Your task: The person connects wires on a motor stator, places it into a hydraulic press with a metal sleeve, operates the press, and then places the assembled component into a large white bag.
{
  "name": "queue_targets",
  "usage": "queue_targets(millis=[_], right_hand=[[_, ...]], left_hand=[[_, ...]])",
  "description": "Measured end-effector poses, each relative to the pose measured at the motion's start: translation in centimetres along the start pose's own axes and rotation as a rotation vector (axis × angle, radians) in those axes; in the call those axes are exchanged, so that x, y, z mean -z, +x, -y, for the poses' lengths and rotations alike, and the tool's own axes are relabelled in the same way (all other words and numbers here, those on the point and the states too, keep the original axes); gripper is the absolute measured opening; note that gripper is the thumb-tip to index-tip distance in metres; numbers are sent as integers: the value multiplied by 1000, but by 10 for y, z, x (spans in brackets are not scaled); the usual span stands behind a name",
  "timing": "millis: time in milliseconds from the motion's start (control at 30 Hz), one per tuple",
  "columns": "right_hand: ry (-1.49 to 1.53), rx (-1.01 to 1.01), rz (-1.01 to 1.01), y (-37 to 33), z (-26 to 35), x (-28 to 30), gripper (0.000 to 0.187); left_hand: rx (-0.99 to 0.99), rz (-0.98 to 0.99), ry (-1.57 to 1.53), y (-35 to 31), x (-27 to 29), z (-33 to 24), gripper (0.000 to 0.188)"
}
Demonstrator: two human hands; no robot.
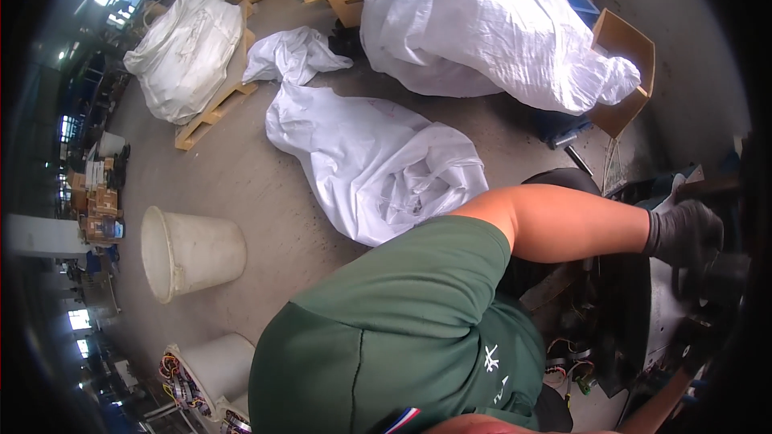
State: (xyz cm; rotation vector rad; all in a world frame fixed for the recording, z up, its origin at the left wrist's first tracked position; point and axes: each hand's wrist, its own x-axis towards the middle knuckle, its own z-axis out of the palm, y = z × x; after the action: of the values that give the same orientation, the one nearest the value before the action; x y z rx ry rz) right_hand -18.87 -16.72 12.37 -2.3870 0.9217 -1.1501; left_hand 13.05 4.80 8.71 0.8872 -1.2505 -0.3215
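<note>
My left arm reaches across to the right side, and my left hand [687, 233] wears a black glove. Its fingers look curled down over a dark part, which I cannot make out. Below the wrist stands a grey metal panel [661, 305] with small holes, next to dark machinery. My right forearm [658, 403] comes up from the lower right edge. The right hand [701, 350], also dark-gloved, is lost in shadow beside that panel, so its fingers do not show. Loose wires [575, 370] with a green piece lie low, between my body and the panel.
A white sack [346, 153] lies on the floor, near a larger stuffed one [474, 28] beside an open cardboard box [627, 48]. Leftward stand a tipped-looking white bucket [201, 253], a bucket of wound motor parts [221, 366], and a bulky sack [189, 48] on a wooden pallet [213, 116].
</note>
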Motion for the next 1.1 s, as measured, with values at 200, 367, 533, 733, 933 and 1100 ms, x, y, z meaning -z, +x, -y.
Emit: queue_targets(millis=[200,367,533,733,933,1100], right_hand=[[280,-199,612,-217,-9,-37,28],[223,-601,950,-310,-71,-49,9],[21,-705,1174,-311,-35,-50,8],[136,-863,882,-332,-47,-26,16],[135,-884,949,-334,-40,-14,15],[69,-919,941,-343,-33,-16,10]], left_hand=[[-107,-420,201,-128,193,-73,13],[773,-413,842,-380,372,-71,41],[1004,-800,1727,-602,486,-134,65],[1786,-79,1783,-664,435,-172,75],[1456,443,1547,-654,365,-133,125],[1438,138,1632,-574,377,-109,53]])
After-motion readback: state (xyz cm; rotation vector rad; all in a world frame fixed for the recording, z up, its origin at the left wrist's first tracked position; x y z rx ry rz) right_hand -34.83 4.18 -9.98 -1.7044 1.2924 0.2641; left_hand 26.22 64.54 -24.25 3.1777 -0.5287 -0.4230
